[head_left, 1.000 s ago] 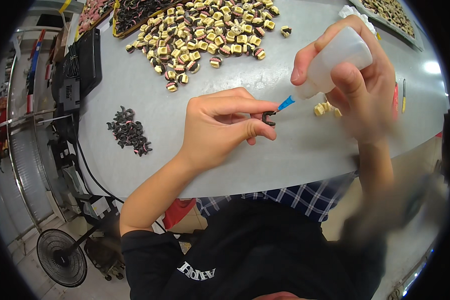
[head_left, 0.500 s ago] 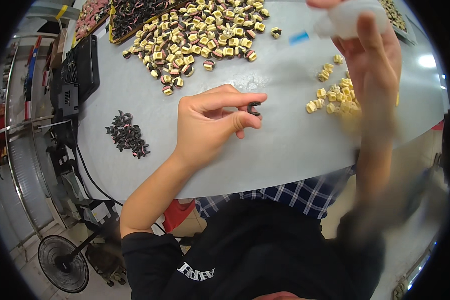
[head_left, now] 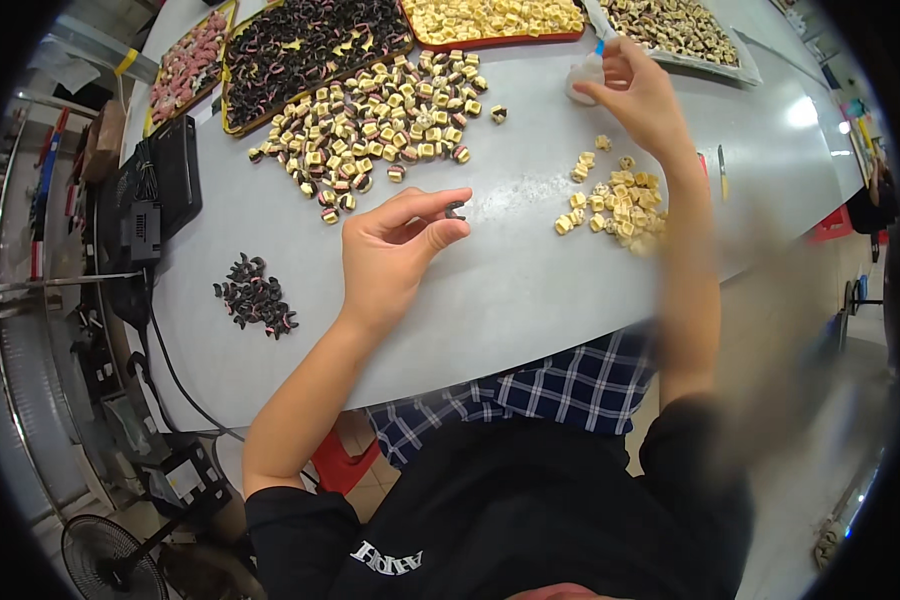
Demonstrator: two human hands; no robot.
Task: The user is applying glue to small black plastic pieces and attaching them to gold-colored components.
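Between the thumb and index finger of my left hand is a small black curved piece, held above the grey table. My right hand is closed around a whitish squeeze bottle whose blue tip points upward; it is beyond the loose cream pieces. The bottle and the black piece are well apart. Right of centre lies a small heap of cream block-like pieces. Farther left, a small heap of black curved pieces with some pink rests on the table. A larger heap of joined cream-and-black pieces spreads beyond my left hand.
Along the far side stand a tray of black pieces, a tray of cream pieces, a tray of pink pieces and a tray of mixed pieces. A thin knife-like tool lies at right. Cables and a fan are at left.
My right hand has moved left and lower in view with the bottle, whose blue tip has turned from pointing left to upward. My left hand still pinches the black piece. The view has shifted.
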